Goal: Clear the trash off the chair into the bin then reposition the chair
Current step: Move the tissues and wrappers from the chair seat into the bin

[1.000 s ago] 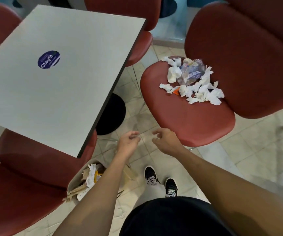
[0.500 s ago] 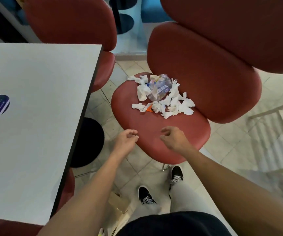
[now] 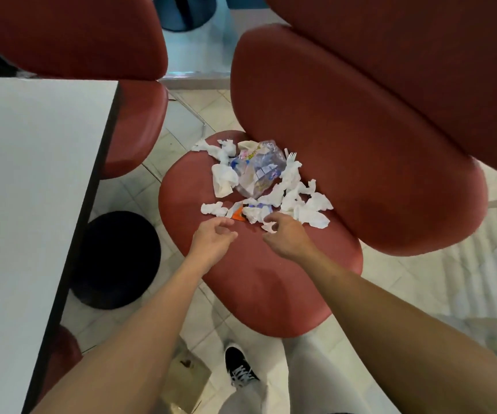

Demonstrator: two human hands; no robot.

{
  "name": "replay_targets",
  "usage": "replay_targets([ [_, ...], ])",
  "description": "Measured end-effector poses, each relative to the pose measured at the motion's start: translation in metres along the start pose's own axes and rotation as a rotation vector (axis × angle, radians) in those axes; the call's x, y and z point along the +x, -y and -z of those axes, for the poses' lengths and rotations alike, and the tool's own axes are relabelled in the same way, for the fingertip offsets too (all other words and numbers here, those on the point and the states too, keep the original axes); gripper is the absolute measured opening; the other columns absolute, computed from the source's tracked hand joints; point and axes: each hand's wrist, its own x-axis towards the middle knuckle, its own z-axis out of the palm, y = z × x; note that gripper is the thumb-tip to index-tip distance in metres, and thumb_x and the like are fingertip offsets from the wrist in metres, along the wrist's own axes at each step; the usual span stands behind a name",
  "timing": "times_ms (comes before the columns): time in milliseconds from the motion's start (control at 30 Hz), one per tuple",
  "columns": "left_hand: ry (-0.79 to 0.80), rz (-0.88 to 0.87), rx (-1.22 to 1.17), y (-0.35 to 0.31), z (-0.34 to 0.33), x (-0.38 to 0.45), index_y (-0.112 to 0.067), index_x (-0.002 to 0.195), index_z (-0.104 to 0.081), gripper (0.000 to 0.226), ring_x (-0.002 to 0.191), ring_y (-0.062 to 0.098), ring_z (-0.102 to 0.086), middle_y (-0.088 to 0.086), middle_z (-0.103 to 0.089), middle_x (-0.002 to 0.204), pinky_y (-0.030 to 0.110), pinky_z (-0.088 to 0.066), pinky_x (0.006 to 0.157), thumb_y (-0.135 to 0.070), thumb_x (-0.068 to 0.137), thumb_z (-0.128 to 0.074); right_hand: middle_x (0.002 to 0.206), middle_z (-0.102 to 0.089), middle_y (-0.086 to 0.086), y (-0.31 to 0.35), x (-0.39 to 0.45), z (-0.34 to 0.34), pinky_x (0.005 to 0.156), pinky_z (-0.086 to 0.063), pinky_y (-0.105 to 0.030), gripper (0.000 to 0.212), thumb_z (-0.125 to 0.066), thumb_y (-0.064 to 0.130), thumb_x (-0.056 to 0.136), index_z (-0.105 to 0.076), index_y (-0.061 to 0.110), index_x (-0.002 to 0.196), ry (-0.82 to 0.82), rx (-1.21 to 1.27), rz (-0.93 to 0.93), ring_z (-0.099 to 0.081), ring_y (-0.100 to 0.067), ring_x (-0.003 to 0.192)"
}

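Trash (image 3: 259, 180) lies on the chair (image 3: 271, 279), right of the table (image 3: 32, 189).

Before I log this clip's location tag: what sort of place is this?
Probably a fast-food or food-court dining area: red padded chairs round a pedestal table, and napkins, a wrapper and a plastic fork on one seat.

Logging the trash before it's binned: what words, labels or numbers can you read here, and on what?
None can be read.
Plastic wrapper on the chair: blue, yellow and pink print, too blurred to read.
Orange scrap by the left hand: no print that I can make out.
Tissues, fork, table: no print.
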Motion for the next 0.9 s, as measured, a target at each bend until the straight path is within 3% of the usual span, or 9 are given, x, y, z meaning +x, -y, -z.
replay_targets([
  [100, 0.007, 0.009, 0.041, -0.004, -0.021, 0.036, -0.024, 0.103, -0.069, 0.027, 0.071, 0.012, -0.059, -0.002, -0.064, 0.082, 0.024, -0.044, 0.068, -0.017, 0.078, -0.073, 0.12, -0.062, -0.007, -0.015, 0.038, 0.002, 0.087, -0.046, -0.027, 0.053, -0.06, 0.01, 0.081, -0.051, 0.017, 0.133, 0.036, 0.016, -0.023, -0.059, -0.02, 0.107],
  [233, 0.006, 0.018, 0.079, 0.001, -0.049, 0.072, -0.031, 0.113, -0.066, 0.042, 0.089, 0.01, -0.061, -0.01, -0.06, 0.088, 0.025, -0.049, 0.076, -0.016, 0.075, -0.074, 0.13, -0.056, -0.005, -0.038, 0.083, -0.01, 0.095, -0.044, -0.031, 0.061, -0.065, 0.009, 0.076, -0.05, 0.022, 0.133, 0.048, 0.033, -0.072, -0.054, -0.021, 0.116],
  [367, 0.002, -0.076, 0.115, 0.009, -0.076, 0.104, -0.026, 0.114, -0.065, 0.047, 0.071, 0.004, -0.058, -0.008, -0.064, 0.093, 0.013, -0.048, 0.069, -0.004, 0.073, -0.072, 0.139, -0.045, -0.002, -0.056, 0.121, -0.028, 0.103, -0.042, -0.034, 0.069, -0.064, 0.009, 0.082, -0.038, 0.026, 0.143, 0.104, -0.02, -0.018, -0.049, -0.019, 0.125],
  [400, -0.016, -0.13, 0.121, 0.012, -0.081, 0.111, -0.023, 0.11, -0.067, 0.046, 0.077, 0.005, -0.061, -0.007, -0.065, 0.099, 0.013, -0.049, 0.073, -0.001, 0.071, -0.072, 0.14, -0.043, -0.002, -0.059, 0.128, -0.033, 0.103, -0.042, -0.034, 0.071, -0.065, 0.011, 0.082, -0.036, 0.027, 0.144, 0.106, -0.03, 0.004, -0.049, -0.02, 0.126],
  [500, -0.072, -0.273, 0.17, 0.027, -0.097, 0.133, -0.015, 0.109, -0.068, 0.046, 0.099, 0.018, -0.062, -0.004, -0.062, 0.108, 0.032, -0.052, 0.086, -0.001, 0.065, -0.072, 0.145, -0.036, -0.003, -0.068, 0.15, -0.045, 0.103, -0.041, -0.036, 0.073, -0.066, 0.014, 0.083, -0.031, 0.022, 0.146, 0.129, -0.088, 0.047, -0.048, -0.022, 0.126],
  [633, -0.103, -0.279, 0.217, 0.041, -0.106, 0.151, -0.011, 0.114, -0.066, 0.054, 0.105, 0.021, -0.061, 0.004, -0.062, 0.117, 0.041, -0.051, 0.091, -0.005, 0.061, -0.075, 0.144, -0.034, -0.004, -0.07, 0.166, -0.052, 0.1, -0.044, -0.041, 0.07, -0.065, 0.018, 0.085, -0.031, 0.019, 0.146, 0.129, -0.143, 0.078, -0.05, -0.026, 0.123],
  [800, -0.101, -0.253, 0.206, 0.047, -0.113, 0.157, -0.008, 0.098, -0.072, 0.03, 0.093, 0.024, -0.064, 0.007, -0.067, 0.1, 0.039, -0.053, 0.083, -0.004, 0.068, -0.077, 0.137, -0.042, -0.008, -0.076, 0.174, -0.056, 0.099, -0.043, -0.04, 0.059, -0.063, 0.016, 0.085, -0.041, 0.016, 0.14, 0.137, -0.166, 0.083, -0.053, -0.029, 0.118],
  [900, -0.113, -0.217, 0.194, 0.051, -0.111, 0.153, -0.007, 0.091, -0.071, 0.017, 0.085, 0.023, -0.064, 0.007, -0.068, 0.092, 0.045, -0.053, 0.078, -0.008, 0.074, -0.074, 0.132, -0.046, -0.009, -0.075, 0.171, -0.055, 0.096, -0.044, -0.039, 0.057, -0.065, 0.012, 0.082, -0.045, 0.014, 0.136, 0.119, -0.16, 0.078, -0.055, -0.03, 0.113],
])
